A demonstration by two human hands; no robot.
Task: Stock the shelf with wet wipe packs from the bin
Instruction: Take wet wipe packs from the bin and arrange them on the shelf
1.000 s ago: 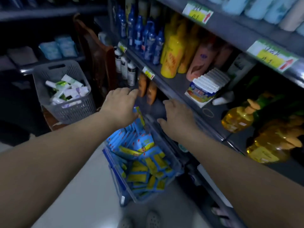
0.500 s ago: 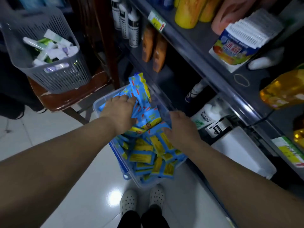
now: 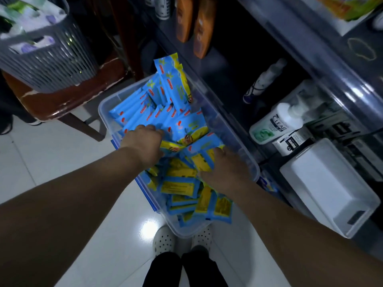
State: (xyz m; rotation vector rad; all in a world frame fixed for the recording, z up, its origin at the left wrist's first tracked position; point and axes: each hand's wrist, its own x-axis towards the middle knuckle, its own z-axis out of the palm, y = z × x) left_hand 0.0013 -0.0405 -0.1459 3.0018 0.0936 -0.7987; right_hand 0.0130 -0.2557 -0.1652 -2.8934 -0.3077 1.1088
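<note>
Many wet wipe packs [image 3: 180,184] lie under my left hand [image 3: 145,146] and right hand [image 3: 226,170] in the bin [image 3: 103,105]; I cannot tell either's hold.

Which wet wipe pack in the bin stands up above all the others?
The blue-and-yellow pack at the far end of the bin: it stands on end, rising past the rim, while the rest lie lower.

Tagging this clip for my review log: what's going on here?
A person stands over a clear bin on the floor beside the shelf, reaching down among the blue-and-yellow wet wipe packs. The left hand is at the middle of the pile, the right hand nearer the shelf side. Whether either grips a pack is hidden by the pile. No pack is lifted clear yet.
</note>
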